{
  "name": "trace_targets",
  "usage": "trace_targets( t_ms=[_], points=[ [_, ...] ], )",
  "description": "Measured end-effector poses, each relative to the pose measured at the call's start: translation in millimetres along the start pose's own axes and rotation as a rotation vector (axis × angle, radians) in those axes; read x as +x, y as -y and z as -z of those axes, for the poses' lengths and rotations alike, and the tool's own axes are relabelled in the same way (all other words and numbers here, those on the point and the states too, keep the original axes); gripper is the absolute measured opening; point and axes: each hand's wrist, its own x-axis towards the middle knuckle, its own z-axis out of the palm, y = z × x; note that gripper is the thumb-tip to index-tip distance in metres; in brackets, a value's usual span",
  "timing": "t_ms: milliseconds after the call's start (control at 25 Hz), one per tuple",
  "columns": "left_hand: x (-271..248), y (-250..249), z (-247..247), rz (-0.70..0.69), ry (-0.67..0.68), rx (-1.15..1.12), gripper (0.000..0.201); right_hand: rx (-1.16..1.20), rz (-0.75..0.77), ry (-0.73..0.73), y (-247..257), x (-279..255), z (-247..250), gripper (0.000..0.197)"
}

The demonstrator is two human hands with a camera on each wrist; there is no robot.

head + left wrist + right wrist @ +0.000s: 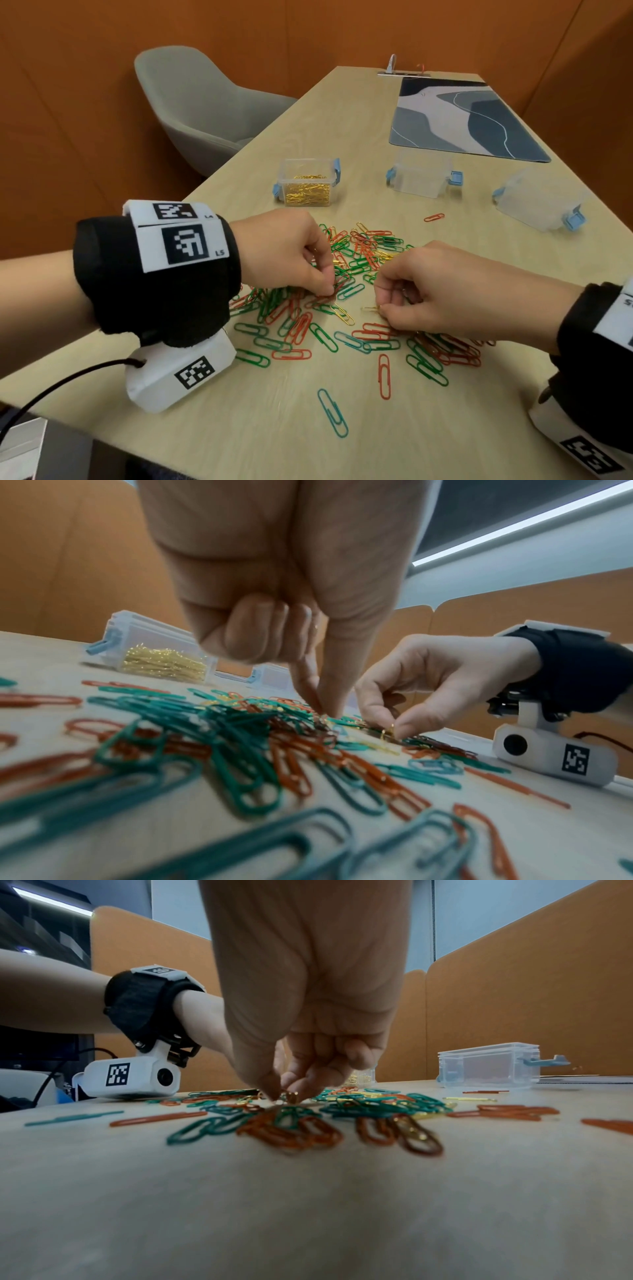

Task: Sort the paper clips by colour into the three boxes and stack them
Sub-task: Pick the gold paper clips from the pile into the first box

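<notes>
A heap of green, orange and gold paper clips (346, 274) lies spread over the middle of the wooden table (260, 435). My left hand (291, 253) reaches down into the heap, thumb and forefinger pinched at the clips (325, 715); what they hold is hidden. My right hand (428, 291) pinches a gold clip (371, 309) just above the table, also seen as a gold clip (291, 1096) in the right wrist view. One clear box (308, 181) holds gold clips. Two more clear boxes (423, 176) (537, 202) stand empty behind the heap.
A blue patterned mat (466, 116) lies at the far right of the table. A grey chair (202, 102) stands off the far left edge. A single orange clip (434, 217) lies apart behind the heap. Loose clips (332, 411) are scattered toward the near edge.
</notes>
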Motion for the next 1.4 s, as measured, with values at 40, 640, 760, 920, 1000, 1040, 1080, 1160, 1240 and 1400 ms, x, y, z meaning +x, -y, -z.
trace_targets(
  t_ms=[40,640,760,920,1000,1040,1080,1160,1240,1400],
  points=[
    [-0.7,-0.6,-0.4,-0.031,-0.006,0.0,0.008,0.004,-0.003,-0.031,0.0,0.2,0.6,0.01],
    [6.8,-14.7,-4.5,0.159,0.298,-0.339,0.024,0.188,0.01,-0.391,0.7,-9.7,7.8,0.014],
    [5.5,-20.0,-7.8,0.243,0.345,-0.812,0.018,0.258,0.115,-0.461,1.0,-10.9,7.5,0.004],
    [6.8,-29.2,-14.7,0.175,0.368,-1.284,0.027,0.285,0.287,-0.461,3.5,-13.1,6.2,0.008],
    [10.2,-37.3,-19.2,0.17,0.302,-1.306,0.029,0.29,0.294,-0.427,4.3,-13.0,6.4,0.013],
    [11.9,-40.4,-20.6,0.178,0.266,-1.274,0.031,0.283,0.286,-0.434,3.5,-14.0,6.4,0.016],
    [13.7,-41.6,-20.8,0.197,0.244,-1.238,0.032,0.265,0.269,-0.459,1.8,-15.4,6.3,0.017],
    [16.9,-41.1,-18.8,0.267,0.261,-1.139,0.035,0.221,0.157,-0.511,-5.4,-21.0,6.0,0.009],
    [18.8,-39.0,-16.4,0.293,0.282,-0.902,0.037,0.159,-0.024,-0.448,-15.7,-28.1,6.4,0.006],
    [20.2,-42.6,-20.7,0.14,0.159,-0.383,0.038,0.113,-0.228,-0.183,-27.1,-39.8,7.4,0.016]
  ],
)
